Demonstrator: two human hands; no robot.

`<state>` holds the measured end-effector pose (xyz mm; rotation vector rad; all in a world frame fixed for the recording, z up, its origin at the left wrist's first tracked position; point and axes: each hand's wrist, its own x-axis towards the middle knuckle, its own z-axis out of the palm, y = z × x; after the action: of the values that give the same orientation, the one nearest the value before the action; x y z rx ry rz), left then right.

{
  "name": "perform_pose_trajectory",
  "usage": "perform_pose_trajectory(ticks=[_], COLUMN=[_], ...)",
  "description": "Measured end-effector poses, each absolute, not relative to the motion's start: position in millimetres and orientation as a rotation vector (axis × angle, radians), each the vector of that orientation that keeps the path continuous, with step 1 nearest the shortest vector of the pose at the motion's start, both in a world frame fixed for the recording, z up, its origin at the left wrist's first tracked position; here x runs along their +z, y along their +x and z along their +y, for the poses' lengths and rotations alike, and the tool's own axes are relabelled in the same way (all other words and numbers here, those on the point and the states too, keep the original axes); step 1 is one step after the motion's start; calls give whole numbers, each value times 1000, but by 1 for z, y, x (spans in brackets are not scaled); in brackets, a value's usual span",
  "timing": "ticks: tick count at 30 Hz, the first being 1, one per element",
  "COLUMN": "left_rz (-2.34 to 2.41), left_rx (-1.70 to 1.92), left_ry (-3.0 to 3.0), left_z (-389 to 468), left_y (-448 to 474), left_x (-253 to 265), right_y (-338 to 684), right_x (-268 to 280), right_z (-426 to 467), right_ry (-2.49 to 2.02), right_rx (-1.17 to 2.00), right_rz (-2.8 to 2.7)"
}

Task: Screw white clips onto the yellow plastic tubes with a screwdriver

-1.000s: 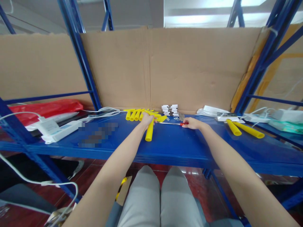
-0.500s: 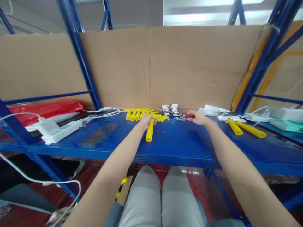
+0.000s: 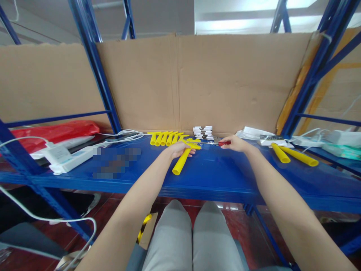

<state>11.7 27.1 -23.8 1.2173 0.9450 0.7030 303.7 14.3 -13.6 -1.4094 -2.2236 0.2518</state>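
Note:
My left hand is closed around a yellow piece with a hollow tube handle and a crosswise head, held tilted just above the blue shelf. My right hand grips a screwdriver by its red handle. Its thin metal shaft points left and reaches the head of the yellow piece; whether the tip touches it I cannot tell. Behind my left hand, several similar yellow pieces lie in a row. A stack of small white parts is just beyond the screwdriver.
Two yellow tubes lie on the right of the blue shelf, near a small white box. To the left are a white power strip, cables and a red bag. Cardboard walls the back.
The yellow piece has turned in my left hand, its head now pointing toward the screwdriver. My right hand has brought the screwdriver slightly left and nearer, up to that head.

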Motion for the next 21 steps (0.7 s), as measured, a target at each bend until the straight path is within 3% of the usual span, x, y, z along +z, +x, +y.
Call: perform_pose_trajectory(ticks=[21], left_rz=[947], left_rx=[623], left_ry=[1249], left_z=[28], left_y=[10], left_x=[-28], right_y=[310], right_x=[-9], right_z=[12], right_ry=[-1406], right_rx=[217], right_rz=[-2286])
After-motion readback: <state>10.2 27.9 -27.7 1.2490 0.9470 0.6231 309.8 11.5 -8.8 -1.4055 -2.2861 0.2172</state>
